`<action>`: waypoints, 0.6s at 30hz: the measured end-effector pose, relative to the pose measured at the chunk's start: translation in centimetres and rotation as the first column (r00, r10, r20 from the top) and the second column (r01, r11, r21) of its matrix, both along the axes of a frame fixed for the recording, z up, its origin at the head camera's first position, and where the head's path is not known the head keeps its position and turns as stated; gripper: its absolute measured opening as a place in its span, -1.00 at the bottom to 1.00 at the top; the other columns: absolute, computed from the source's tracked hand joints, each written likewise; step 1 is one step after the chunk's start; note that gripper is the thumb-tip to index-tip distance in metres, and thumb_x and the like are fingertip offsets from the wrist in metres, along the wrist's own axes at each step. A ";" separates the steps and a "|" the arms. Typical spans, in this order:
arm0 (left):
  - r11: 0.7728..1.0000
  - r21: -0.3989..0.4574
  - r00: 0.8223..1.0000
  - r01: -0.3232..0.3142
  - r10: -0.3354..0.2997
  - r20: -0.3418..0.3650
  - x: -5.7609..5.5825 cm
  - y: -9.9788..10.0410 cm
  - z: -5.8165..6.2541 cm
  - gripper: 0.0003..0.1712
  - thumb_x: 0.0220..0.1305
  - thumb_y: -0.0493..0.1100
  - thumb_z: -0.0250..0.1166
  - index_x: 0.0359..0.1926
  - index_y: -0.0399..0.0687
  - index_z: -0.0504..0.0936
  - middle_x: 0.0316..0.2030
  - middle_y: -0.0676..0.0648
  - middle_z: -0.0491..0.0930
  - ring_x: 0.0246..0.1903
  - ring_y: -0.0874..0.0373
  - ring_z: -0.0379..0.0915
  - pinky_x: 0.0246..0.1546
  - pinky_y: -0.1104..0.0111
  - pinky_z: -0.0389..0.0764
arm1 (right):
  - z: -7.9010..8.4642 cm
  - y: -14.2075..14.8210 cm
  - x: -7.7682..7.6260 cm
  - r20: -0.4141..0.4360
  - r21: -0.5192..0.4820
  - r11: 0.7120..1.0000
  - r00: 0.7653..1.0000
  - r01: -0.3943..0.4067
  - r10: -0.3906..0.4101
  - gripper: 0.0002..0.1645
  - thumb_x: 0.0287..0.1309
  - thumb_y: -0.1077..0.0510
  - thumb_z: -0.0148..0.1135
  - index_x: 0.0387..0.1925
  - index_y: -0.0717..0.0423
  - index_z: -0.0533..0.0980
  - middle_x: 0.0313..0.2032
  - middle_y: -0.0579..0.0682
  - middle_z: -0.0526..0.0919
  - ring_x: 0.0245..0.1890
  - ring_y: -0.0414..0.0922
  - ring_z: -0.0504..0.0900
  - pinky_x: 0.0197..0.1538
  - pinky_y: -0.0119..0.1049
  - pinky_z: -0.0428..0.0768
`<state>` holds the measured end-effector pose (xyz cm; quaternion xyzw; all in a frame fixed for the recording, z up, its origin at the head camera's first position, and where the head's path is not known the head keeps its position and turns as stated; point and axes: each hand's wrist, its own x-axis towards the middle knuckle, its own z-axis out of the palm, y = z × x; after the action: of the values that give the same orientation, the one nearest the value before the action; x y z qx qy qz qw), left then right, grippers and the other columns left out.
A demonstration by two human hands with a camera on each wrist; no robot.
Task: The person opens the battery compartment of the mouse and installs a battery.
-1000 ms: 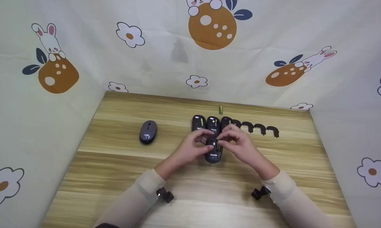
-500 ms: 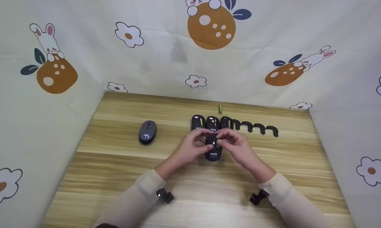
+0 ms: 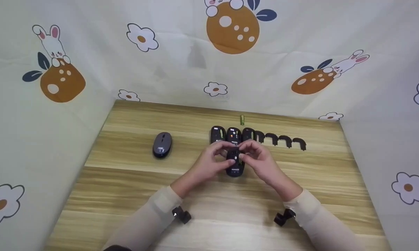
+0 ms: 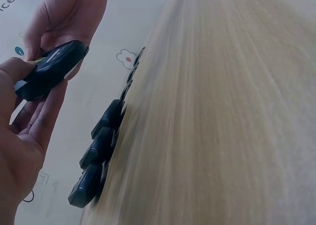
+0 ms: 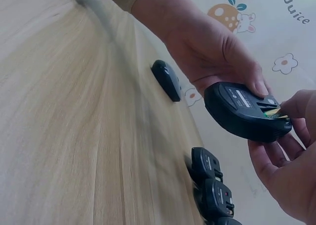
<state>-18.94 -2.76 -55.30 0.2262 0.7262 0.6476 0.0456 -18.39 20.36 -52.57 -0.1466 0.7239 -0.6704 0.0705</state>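
Note:
A dark computer mouse (image 3: 235, 170) is held underside up, its battery bay uncovered. A green-and-yellow battery (image 5: 273, 113) sits in the bay. My left hand (image 3: 211, 161) grips the mouse's left side, its thumb on the underside and its fingers around the far end. From the other side, my right hand (image 3: 263, 160) curls its fingers under the mouse, with the thumb right at the battery. In the left wrist view the mouse (image 4: 52, 71) is raised above the table, between both hands.
Beyond my hands, three upturned mice (image 3: 217, 134) stand in a row. Several curved black covers (image 3: 285, 141) lie to their right. A loose green battery (image 3: 242, 120) is behind the row. Another mouse (image 3: 162, 144) rests upright at the left of the wooden table (image 3: 125, 195).
My right hand has shifted slightly and uncovered more of the third mouse in the row and the nearest cover. The held mouse stays almost in place, with both hands still around it.

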 end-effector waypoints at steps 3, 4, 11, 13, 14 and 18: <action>1.000 -0.006 1.000 0.000 0.000 -0.004 0.0 0.0 0.0 -0.48 0.33 -0.21 0.60 0.28 -0.04 0.70 0.12 0.01 0.71 -0.07 0.09 0.67 0.25 0.08 0.65 | 0.0 -0.1 0.0 -0.031 0.012 1.000 0.999 0.006 -0.006 -0.78 0.34 0.50 0.35 -0.02 0.42 0.56 0.09 0.18 0.70 0.12 -0.01 0.71 0.28 -0.22 0.71; 1.000 -0.009 1.000 -0.001 0.000 -0.005 0.1 0.1 0.0 -0.48 0.34 -0.21 0.60 0.28 -0.04 0.70 0.12 0.01 0.71 -0.07 0.09 0.67 0.25 0.09 0.65 | 0.0 -0.2 0.0 -0.043 0.016 1.000 0.999 0.010 -0.009 -0.79 0.34 0.51 0.34 -0.03 0.41 0.57 0.08 0.18 0.70 0.11 -0.01 0.71 0.27 -0.23 0.72; 1.000 -0.007 1.000 0.002 -0.002 -0.010 0.1 0.2 0.0 -0.47 0.33 -0.22 0.61 0.28 -0.10 0.69 0.08 0.00 0.71 -0.09 0.09 0.67 0.23 0.07 0.67 | -0.1 -0.2 0.1 -0.085 0.011 1.000 0.996 0.027 -0.026 -0.80 0.32 0.54 0.33 -0.07 0.40 0.59 0.05 0.23 0.69 0.06 -0.03 0.73 0.22 -0.24 0.74; 1.000 -0.001 1.000 0.001 -0.001 -0.004 0.1 0.2 0.0 -0.47 0.33 -0.22 0.61 0.28 -0.10 0.69 0.07 -0.01 0.72 -0.09 0.09 0.67 0.22 0.03 0.67 | -0.1 -0.2 0.2 -0.084 0.009 1.000 0.996 0.027 -0.027 -0.80 0.32 0.54 0.34 -0.07 0.40 0.59 0.05 0.23 0.69 0.06 -0.03 0.73 0.21 -0.23 0.75; 1.000 0.002 1.000 0.001 -0.001 -0.001 0.1 0.2 0.0 -0.47 0.33 -0.22 0.61 0.28 -0.09 0.69 0.08 0.00 0.72 -0.09 0.09 0.67 0.22 0.02 0.67 | 0.0 -0.2 0.2 -0.083 0.010 1.000 0.996 0.028 -0.027 -0.80 0.32 0.54 0.33 -0.07 0.40 0.60 0.06 0.23 0.69 0.06 -0.02 0.73 0.21 -0.23 0.75; 1.000 0.016 1.000 0.004 -0.004 0.004 0.1 0.2 0.0 -0.46 0.33 -0.23 0.61 0.29 -0.11 0.69 0.09 -0.02 0.71 -0.08 0.09 0.67 0.21 -0.05 0.68 | 0.0 -0.2 0.2 -0.081 0.012 1.000 0.997 0.016 -0.015 -0.80 0.33 0.53 0.34 -0.05 0.39 0.60 0.07 0.23 0.70 0.07 -0.02 0.73 0.22 -0.21 0.76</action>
<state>-18.84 -2.58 -55.33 0.2267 0.7205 0.6537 0.0465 -18.18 20.19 -52.55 -0.1676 0.7314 -0.6600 0.0369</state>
